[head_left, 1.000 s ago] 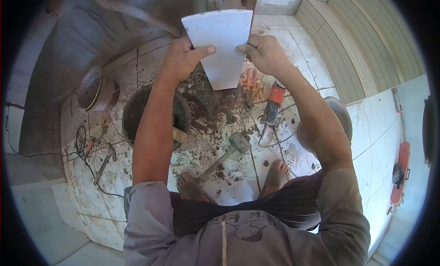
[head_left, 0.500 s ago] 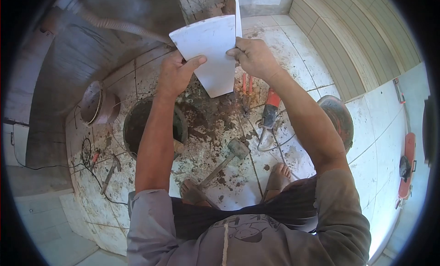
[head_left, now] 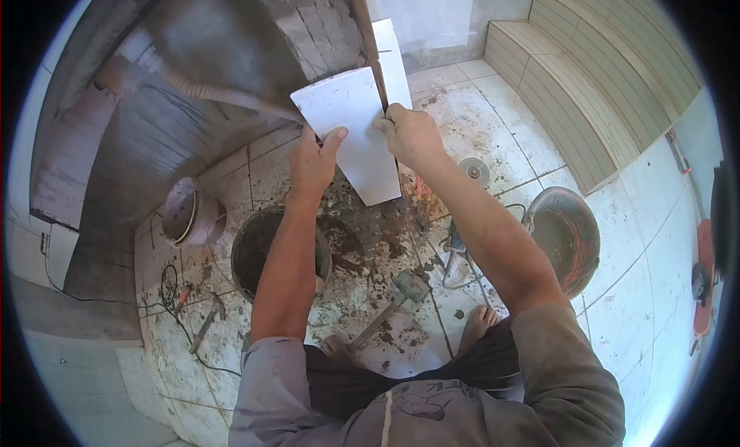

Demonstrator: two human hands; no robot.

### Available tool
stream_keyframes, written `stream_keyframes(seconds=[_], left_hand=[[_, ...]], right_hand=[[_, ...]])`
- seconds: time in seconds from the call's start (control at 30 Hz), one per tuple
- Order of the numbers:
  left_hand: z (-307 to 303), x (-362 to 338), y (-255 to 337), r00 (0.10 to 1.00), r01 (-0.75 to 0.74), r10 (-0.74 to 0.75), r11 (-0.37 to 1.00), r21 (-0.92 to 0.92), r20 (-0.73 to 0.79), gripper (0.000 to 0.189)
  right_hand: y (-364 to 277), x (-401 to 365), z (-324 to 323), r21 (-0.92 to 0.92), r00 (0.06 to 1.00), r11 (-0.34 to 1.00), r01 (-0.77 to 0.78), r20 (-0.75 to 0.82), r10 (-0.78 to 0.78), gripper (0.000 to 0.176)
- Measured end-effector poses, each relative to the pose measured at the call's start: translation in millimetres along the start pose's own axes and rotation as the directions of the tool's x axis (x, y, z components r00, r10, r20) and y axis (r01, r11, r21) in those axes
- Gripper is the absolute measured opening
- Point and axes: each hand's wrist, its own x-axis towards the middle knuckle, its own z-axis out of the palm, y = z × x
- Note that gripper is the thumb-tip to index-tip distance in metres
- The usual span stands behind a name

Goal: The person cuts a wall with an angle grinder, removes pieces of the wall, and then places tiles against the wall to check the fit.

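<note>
A cut white tile piece (head_left: 351, 139), wider at the top with a slightly curved upper edge, is held up between my two hands. My left hand (head_left: 314, 160) grips its left edge, thumb on the front face and fingers behind. At the upper right edge, my right hand (head_left: 411, 135) is closed on the tile with the fingers curled. Just behind it stands a rough cement column (head_left: 327, 31), which the tile's top overlaps in this view. A second white tile (head_left: 395, 62) is upright on the column's right side, partly hidden by my right hand.
Below lie a rubber mallet (head_left: 410, 287), red-handled pliers (head_left: 422, 200), a partly hidden power tool (head_left: 456, 239) and a hammer (head_left: 204, 327). Buckets stand around: a dark one (head_left: 258, 250), a mortar-smeared one (head_left: 566, 239) and a smaller one (head_left: 189, 212). Tiled steps (head_left: 570, 85) rise at the right.
The view has tipped upward, showing more of the column and the second tile. The held tile sits lower in the picture, still in both hands. A disc on the floor now shows.
</note>
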Motion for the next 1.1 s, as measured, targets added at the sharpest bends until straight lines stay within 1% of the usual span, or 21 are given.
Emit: stream_keyframes(seconds=[0.03, 0.07, 0.13, 0.17, 0.23, 0.27, 0.33, 0.4, 0.43, 0.57, 0.63, 0.67, 0.73, 0.77, 0.87, 0.9, 0.93, 0.97, 1.03, 1.07, 1.1], left_hand=[[1, 1, 0, 1.000, -0.004, 0.003, 1.000, 0.007, 0.003, 0.047], [1, 1, -2, 1.000, 0.009, -0.009, 1.000, -0.004, 0.003, 0.048], [3, 0, -1, 1.000, 0.024, -0.024, 1.000, -0.009, 0.007, 0.048], [5, 0, -1, 1.000, 0.021, -0.021, 1.000, -0.003, -0.013, 0.048], [7, 0, -3, 0.999, 0.022, -0.021, 1.000, 0.004, -0.031, 0.047], [9, 0, -5, 0.999, 0.031, -0.032, 0.999, -0.033, -0.032, 0.047], [11, -2, 3, 0.998, 0.047, -0.050, 0.996, -0.074, -0.035, 0.046], [9, -2, 12, 0.996, 0.075, -0.074, 0.997, 0.008, -0.049, 0.044], [10, -2, 13, 0.996, 0.083, -0.082, 0.996, 0.014, -0.045, 0.044], [14, -1, 16, 0.989, 0.108, -0.112, 0.993, -0.054, -0.091, 0.041], [16, -2, 14, 0.986, 0.132, -0.139, 0.989, -0.073, -0.092, 0.040], [17, -2, 12, 0.986, 0.128, -0.137, 0.987, -0.099, -0.095, 0.040], [18, -2, 12, 0.986, 0.127, -0.139, 0.984, -0.124, -0.095, 0.040], [17, -3, 13, 0.986, 0.120, -0.131, 0.987, -0.105, -0.103, 0.041], [18, -2, 16, 0.982, 0.127, -0.134, 0.990, -0.060, -0.133, 0.042], [19, -4, 17, 0.977, 0.141, -0.145, 0.989, -0.034, -0.155, 0.042], [20, -6, 18, 0.978, 0.152, -0.155, 0.988, -0.031, -0.141, 0.042], [21, -6, 19, 0.975, 0.156, -0.153, 0.988, 0.005, -0.162, 0.041], [22, -7, 18, 0.973, 0.156, -0.147, 0.987, 0.039, -0.178, 0.040], [23, -6, 16, 0.972, 0.140, -0.127, 0.989, 0.052, -0.199, 0.039], [24, -5, 14, 0.970, 0.121, -0.104, 0.991, 0.064, -0.221, 0.039]], right_hand=[[1, 0, 2, 0.020, 0.998, 1.000, 0.020, -0.057, -0.019, 0.023], [3, 0, 5, 0.028, 0.998, 0.999, 0.016, -0.059, -0.014, 0.023], [3, -1, 5, -0.035, 0.998, 0.999, 0.040, -0.037, -0.041, 0.022], [1, -3, 6, -0.031, 0.999, 0.999, 0.038, -0.036, -0.039, 0.022], [0, -6, 8, -0.124, 1.000, 0.992, -0.021, 0.008, 0.022, 0.020], [2, -6, 9, -0.124, 1.000, 0.992, -0.024, 0.011, 0.025, 0.020], [6, -5, 8, -0.160, 0.998, 0.986, 0.054, -0.024, -0.058, 0.020], [6, -2, 6, -0.189, 0.998, 0.980, 0.056, -0.019, -0.061, 0.021], [4, -2, 5, -0.216, 0.998, 0.975, 0.059, -0.014, -0.064, 0.021], [2, 0, 0, -0.221, 0.998, 0.974, 0.049, 0.058, -0.037, 0.014], [5, -2, 3, -0.217, 0.998, 0.975, 0.058, -0.009, -0.061, 0.021], [6, -2, 4, -0.214, 0.999, 0.975, 0.052, -0.005, -0.054, 0.021], [7, -3, 3, -0.149, 0.998, 0.987, 0.053, -0.023, -0.058, 0.019], [10, -2, 6, -0.148, 0.998, 0.988, 0.048, -0.022, -0.051, 0.019], [17, -2, 13, -0.058, 0.997, 0.998, 0.035, -0.064, -0.038, 0.019], [17, -4, 14, 0.031, 0.996, 1.000, 0.006, -0.092, -0.003, 0.019], [19, -9, 15, 0.120, 0.992, 0.992, -0.026, -0.116, 0.040, 0.019], [25, -14, 19, 0.121, 0.992, 0.992, -0.042, -0.112, 0.055, 0.019], [42, -22, 34, 0.333, 0.960, 0.933, -0.140, -0.187, 0.210, 0.020], [54, -31, 43, 0.332, 0.958, 0.932, -0.143, -0.191, 0.215, 0.020], [71, -46, 58, 0.368, 0.918, 0.884, -0.288, -0.156, 0.364, 0.018]])
